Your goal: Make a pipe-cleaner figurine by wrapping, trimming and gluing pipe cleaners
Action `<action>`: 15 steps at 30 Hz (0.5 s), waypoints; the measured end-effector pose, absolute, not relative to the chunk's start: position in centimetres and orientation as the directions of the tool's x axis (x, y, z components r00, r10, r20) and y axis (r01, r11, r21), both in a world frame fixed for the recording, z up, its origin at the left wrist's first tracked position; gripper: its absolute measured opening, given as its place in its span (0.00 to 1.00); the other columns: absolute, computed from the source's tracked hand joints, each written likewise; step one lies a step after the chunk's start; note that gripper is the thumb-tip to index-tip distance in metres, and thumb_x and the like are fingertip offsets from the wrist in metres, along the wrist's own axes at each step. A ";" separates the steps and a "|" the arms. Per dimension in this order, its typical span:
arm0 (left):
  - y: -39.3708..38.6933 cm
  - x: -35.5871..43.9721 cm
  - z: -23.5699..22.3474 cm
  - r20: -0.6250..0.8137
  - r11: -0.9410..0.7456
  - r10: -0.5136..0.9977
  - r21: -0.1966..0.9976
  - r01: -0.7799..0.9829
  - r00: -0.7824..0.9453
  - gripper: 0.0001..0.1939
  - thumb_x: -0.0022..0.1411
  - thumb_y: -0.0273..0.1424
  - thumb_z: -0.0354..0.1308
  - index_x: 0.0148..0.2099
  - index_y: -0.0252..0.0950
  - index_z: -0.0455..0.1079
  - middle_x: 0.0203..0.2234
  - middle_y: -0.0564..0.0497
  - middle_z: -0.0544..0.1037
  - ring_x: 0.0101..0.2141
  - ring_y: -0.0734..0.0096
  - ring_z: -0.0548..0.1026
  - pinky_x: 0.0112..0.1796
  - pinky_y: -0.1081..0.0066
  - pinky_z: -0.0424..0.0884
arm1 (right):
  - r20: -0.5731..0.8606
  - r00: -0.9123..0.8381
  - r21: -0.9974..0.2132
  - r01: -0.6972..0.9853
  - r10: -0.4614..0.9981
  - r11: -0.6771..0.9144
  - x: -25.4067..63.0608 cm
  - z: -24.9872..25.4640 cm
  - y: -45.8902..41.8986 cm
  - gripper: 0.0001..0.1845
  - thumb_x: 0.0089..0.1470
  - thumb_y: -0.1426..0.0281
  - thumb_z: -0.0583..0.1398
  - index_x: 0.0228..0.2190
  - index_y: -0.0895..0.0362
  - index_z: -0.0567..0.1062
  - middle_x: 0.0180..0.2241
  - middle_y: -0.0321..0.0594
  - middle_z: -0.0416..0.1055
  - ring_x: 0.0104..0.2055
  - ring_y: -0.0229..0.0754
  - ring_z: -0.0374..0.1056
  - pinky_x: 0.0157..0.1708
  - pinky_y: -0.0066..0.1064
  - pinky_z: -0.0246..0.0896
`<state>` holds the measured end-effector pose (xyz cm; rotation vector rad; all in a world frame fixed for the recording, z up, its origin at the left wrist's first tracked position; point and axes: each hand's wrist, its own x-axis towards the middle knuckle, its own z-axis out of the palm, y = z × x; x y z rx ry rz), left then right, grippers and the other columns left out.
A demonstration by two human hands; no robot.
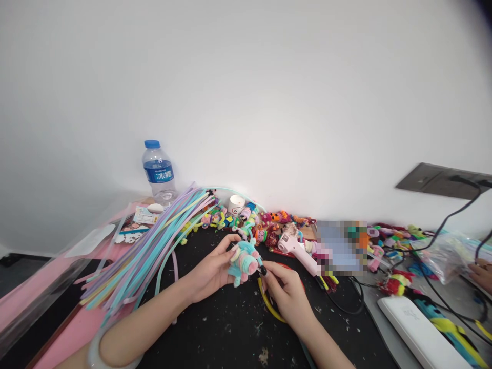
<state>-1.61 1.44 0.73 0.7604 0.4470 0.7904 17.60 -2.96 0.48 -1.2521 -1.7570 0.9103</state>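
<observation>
My left hand (215,271) is closed around a small fuzzy pipe-cleaner figure (241,262) in teal, cream and pink, held above the black mat (215,333). From the right, the thumb and forefinger of my right hand (282,292) pinch a short teal pipe-cleaner end (260,263) at the figure's side. Whether that end is joined to the figure is hard to make out. Beneath my right hand, a yellow pipe cleaner (271,305) curves across the mat. A pink glue gun (300,251) lies just beyond that hand.
Long pastel pipe cleaners (154,251) lie bundled at left, near a water bottle (159,171). Finished fuzzy figures (265,233) and a paper cup (236,204) line the wall. At right are a white case (423,333), black cables (442,225) and another person's hand (482,274).
</observation>
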 end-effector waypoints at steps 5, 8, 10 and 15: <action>1.5 -1.6 0.8 -0.138 0.534 0.740 0.716 -0.450 0.659 0.10 0.65 0.35 0.49 0.48 0.43 0.55 0.33 0.50 0.72 0.27 0.72 0.73 0.29 0.72 0.66 | 0.124 -0.162 -0.925 0.338 0.979 0.174 17.5 0.5 -3.2 0.18 0.59 0.64 0.51 0.42 0.60 0.75 0.18 0.34 0.62 0.17 0.32 0.54 0.16 0.22 0.49; 1.6 -1.7 0.9 -0.186 0.566 0.724 0.710 -0.419 0.664 0.12 0.64 0.36 0.50 0.49 0.44 0.55 0.32 0.50 0.71 0.27 0.73 0.73 0.28 0.74 0.65 | 0.121 -0.141 -0.930 0.329 0.983 0.162 17.4 0.6 -3.3 0.18 0.58 0.64 0.52 0.41 0.60 0.75 0.18 0.33 0.60 0.17 0.32 0.52 0.16 0.23 0.46; 1.5 -1.7 1.0 -0.194 0.556 0.727 0.729 -0.400 0.659 0.14 0.63 0.37 0.51 0.50 0.44 0.55 0.32 0.50 0.71 0.26 0.73 0.73 0.28 0.74 0.65 | 0.125 -0.132 -0.933 0.322 0.983 0.162 17.4 0.7 -3.4 0.18 0.57 0.63 0.52 0.41 0.61 0.75 0.17 0.33 0.59 0.18 0.32 0.51 0.16 0.23 0.45; 1.3 -1.5 0.8 -0.094 0.325 0.838 0.878 -0.353 0.537 0.20 0.63 0.40 0.50 0.55 0.46 0.52 0.35 0.50 0.71 0.29 0.70 0.73 0.31 0.70 0.66 | 0.175 -0.106 -0.914 0.353 0.979 0.202 17.6 0.7 -3.1 0.16 0.57 0.64 0.53 0.38 0.60 0.77 0.22 0.37 0.67 0.26 0.38 0.62 0.26 0.26 0.56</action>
